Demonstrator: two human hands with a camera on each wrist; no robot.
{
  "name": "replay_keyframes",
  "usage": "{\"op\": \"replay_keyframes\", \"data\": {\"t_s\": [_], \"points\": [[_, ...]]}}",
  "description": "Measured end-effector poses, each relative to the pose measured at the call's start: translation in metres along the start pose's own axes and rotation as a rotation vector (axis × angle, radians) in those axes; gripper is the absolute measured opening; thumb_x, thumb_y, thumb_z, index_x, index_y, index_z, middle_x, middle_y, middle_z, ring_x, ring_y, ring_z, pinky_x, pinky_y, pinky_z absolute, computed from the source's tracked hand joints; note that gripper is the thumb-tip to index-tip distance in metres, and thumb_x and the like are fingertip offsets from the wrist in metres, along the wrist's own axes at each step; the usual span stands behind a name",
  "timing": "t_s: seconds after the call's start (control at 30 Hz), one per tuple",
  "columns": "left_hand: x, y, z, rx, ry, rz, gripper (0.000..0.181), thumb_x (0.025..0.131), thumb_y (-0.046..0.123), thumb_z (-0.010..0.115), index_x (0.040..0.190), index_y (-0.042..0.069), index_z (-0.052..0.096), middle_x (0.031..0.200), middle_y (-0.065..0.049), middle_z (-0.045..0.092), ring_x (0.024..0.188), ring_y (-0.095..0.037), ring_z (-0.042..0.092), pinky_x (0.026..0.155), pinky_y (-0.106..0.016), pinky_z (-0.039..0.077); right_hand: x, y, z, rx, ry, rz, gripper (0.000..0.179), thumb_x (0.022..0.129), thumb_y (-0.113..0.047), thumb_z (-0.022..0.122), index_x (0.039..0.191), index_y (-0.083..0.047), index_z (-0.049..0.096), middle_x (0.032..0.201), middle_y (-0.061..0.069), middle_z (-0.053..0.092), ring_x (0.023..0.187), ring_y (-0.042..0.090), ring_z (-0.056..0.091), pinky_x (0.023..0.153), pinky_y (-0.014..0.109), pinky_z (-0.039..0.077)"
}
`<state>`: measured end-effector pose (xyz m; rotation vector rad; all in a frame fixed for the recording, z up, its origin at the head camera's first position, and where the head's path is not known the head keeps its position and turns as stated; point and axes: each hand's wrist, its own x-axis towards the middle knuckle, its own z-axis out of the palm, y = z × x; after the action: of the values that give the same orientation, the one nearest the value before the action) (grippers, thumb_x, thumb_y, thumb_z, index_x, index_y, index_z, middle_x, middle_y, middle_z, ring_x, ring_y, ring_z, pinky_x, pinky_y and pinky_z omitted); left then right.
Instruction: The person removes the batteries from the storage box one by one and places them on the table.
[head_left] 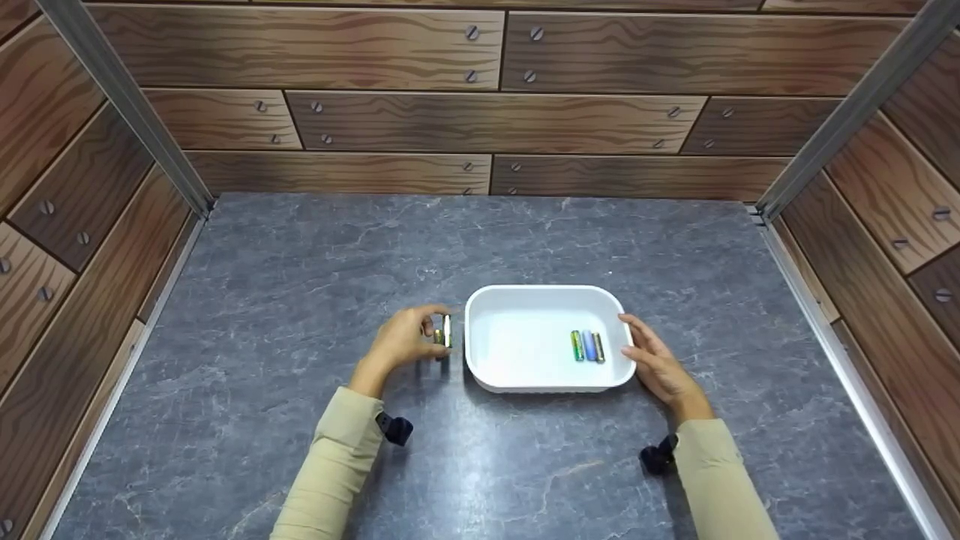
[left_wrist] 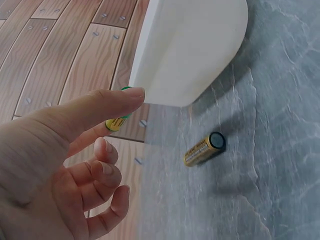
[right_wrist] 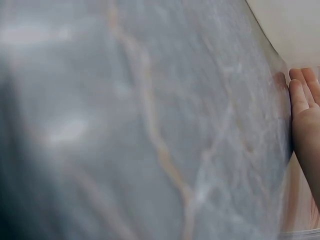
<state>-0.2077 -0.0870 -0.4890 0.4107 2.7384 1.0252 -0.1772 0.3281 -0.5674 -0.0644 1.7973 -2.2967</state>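
My left hand (head_left: 397, 341) pinches a battery (head_left: 448, 331) between thumb and index finger, just left of a white plastic tub (head_left: 517, 389). In the left wrist view, the green and yellow ends of that battery (left_wrist: 116, 123) show around the thumb; its middle is hidden. A gold and black battery (left_wrist: 204, 149) lies on the table below this hand. At the tub's right side, my right hand (head_left: 660, 369) holds the rim, with thumb and index fingertips over the edge. Its other fingers (right_wrist: 298, 97) extend along the outside in the right wrist view.
Inside the tub, toward the right, lie a green battery (head_left: 577, 346), a blue battery (head_left: 589, 346) and a dark gold battery (head_left: 598, 347) side by side. The grey marbled table (head_left: 300, 247) is bounded by wood-patterned walls (head_left: 390, 120) and metal side rails (head_left: 847, 360).
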Motion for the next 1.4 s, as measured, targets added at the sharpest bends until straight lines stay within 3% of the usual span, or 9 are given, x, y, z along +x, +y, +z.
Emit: {"op": "replay_keyframes", "data": {"t_s": [0.27,0.53,0.93,1.4], "points": [[-0.001,-0.009,0.000,0.038,-0.025,-0.056,0.059,0.070,0.018,0.085,0.125,0.018,0.064,0.083,-0.007,0.062,0.066,-0.013,0.045,0.061,-0.027,0.034,0.001,0.001,-0.001,0.013,-0.022,-0.008,0.050,0.092,0.006,0.048,0.129,-0.027,0.050,0.132,-0.016,0.054,0.119,0.002,0.053,0.096,0.020,0.047],[-0.002,-0.017,0.002,0.050,-0.022,-0.067,0.059,0.068,0.019,0.087,0.123,0.016,0.065,0.074,0.002,0.054,0.063,-0.012,0.042,0.058,-0.025,0.033,0.001,0.000,0.000,0.012,-0.012,0.000,0.050,0.092,0.006,0.048,0.128,-0.028,0.051,0.132,-0.015,0.053,0.118,0.003,0.053,0.096,0.021,0.047],[-0.002,-0.031,0.008,0.077,-0.009,-0.093,0.058,0.066,0.016,0.086,0.120,0.017,0.066,0.069,0.004,0.053,0.062,-0.011,0.044,0.060,-0.026,0.036,0.001,-0.001,0.000,0.006,0.037,0.033,0.050,0.091,0.006,0.050,0.129,-0.026,0.049,0.133,-0.013,0.053,0.117,0.004,0.054,0.093,0.022,0.049],[0.001,-0.042,0.016,0.158,-0.020,-0.128,0.058,0.066,0.017,0.085,0.121,0.018,0.066,0.071,0.003,0.052,0.065,-0.013,0.046,0.060,-0.026,0.034,0.001,-0.001,0.002,0.001,0.035,0.030,0.050,0.090,0.007,0.048,0.128,-0.025,0.050,0.133,-0.011,0.052,0.117,0.006,0.054,0.094,0.022,0.048]]}}
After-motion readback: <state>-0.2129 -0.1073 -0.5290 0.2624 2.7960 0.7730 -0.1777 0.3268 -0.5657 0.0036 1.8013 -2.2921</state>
